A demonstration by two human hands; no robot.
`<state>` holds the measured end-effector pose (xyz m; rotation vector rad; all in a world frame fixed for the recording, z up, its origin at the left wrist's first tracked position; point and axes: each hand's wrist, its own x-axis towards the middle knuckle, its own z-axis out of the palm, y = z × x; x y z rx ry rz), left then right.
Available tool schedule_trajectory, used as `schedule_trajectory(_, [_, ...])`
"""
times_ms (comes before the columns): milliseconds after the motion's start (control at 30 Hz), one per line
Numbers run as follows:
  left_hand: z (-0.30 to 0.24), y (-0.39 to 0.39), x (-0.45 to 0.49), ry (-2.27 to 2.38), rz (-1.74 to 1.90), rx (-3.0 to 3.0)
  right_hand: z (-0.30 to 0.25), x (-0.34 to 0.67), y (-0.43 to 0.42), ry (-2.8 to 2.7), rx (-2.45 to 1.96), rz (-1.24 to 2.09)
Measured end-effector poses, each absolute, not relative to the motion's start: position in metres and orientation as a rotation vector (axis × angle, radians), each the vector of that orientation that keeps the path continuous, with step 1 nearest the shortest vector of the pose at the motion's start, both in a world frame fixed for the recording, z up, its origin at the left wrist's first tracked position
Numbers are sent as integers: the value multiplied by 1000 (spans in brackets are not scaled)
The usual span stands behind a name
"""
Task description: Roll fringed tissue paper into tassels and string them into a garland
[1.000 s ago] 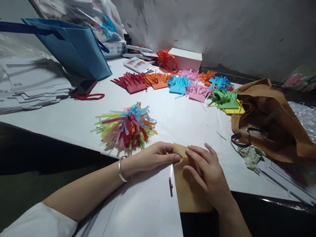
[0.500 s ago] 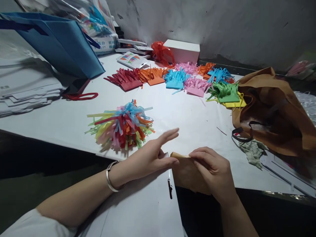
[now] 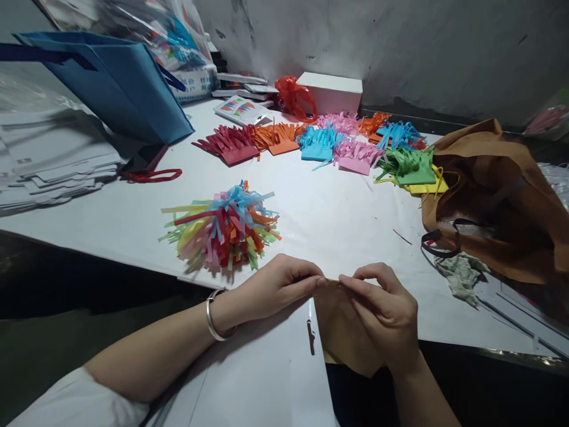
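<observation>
A sheet of brown tape or paper (image 3: 347,329) hangs below the table's front edge, its top rim pinched by both hands. My left hand (image 3: 280,284), with a silver bangle on the wrist, grips the rim's left end between thumb and fingers. My right hand (image 3: 386,308) pinches the same rim a little to the right. Under my left forearm lies a white card or flat box (image 3: 262,367) with a slotted hanging hole. A pile of multicoloured paper tassels (image 3: 226,225) sits on the table just beyond my left hand.
Folded fringed tissue bundles (image 3: 320,145) in several colours line the back. A brown bag (image 3: 498,196) lies at the right beside a crumpled pale scrap (image 3: 462,276). A blue bag (image 3: 120,89) and stacked white cards (image 3: 53,160) stand left. Behind is a white box (image 3: 331,92).
My left hand's raised, spread fingers have come down and closed on the brown sheet's rim. The sheet hangs slightly lower and more of it shows. The view has shifted slightly.
</observation>
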<state>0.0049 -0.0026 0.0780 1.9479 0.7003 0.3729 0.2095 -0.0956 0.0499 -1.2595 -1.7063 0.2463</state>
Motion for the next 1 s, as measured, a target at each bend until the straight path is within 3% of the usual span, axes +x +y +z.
schedule_trajectory(133, [77,-2,8,724,349,1900,49,207,-94,-1815,-1164,-92])
schedule_trajectory(333, [75,-2,11,723,332,1888,48,207,-93,-1885,-1167,-226])
schedule_trajectory(733, [76,-3,16,667,309,1852,46,218,-96,-1773,-1295,167])
schedule_trajectory(1000, [72,-3,18,731,297,1831,42,218,-96,-1752,-1176,43])
